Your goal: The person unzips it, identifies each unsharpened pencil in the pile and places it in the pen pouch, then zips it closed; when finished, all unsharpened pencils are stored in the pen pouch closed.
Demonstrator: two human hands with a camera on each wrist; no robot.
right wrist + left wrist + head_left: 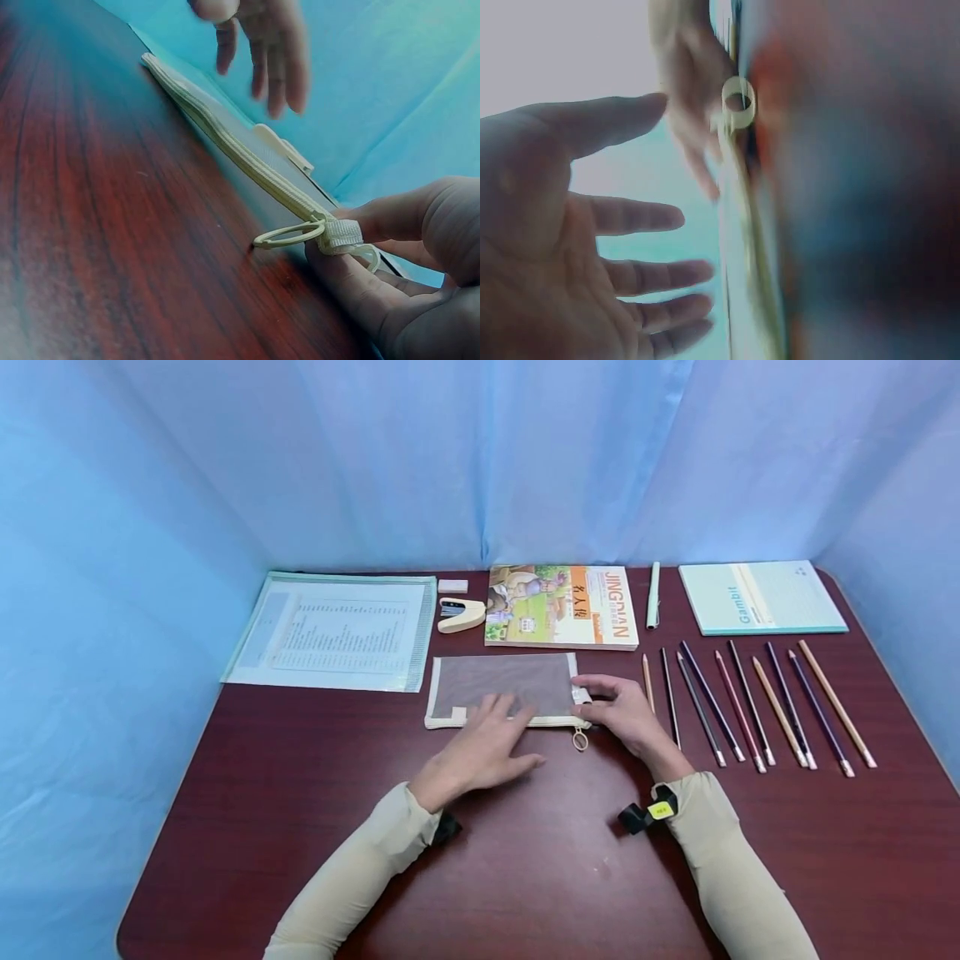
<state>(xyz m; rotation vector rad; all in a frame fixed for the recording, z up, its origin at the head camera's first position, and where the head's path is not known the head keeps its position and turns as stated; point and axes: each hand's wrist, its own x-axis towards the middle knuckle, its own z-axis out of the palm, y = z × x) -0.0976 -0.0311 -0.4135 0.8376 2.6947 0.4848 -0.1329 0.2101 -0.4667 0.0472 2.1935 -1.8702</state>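
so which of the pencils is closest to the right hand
The short tan pencil at the left end of the row; it lies just beside the right hand, while the others lie farther right.

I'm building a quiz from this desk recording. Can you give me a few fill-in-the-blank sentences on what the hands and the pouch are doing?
1. The right hand pinches the tab at the ____ end of the mesh pouch.
2. The left hand lies with ____ fingers over the pouch.
3. The zipper pull ring lies on the ____.

Missing words: right; straight; table
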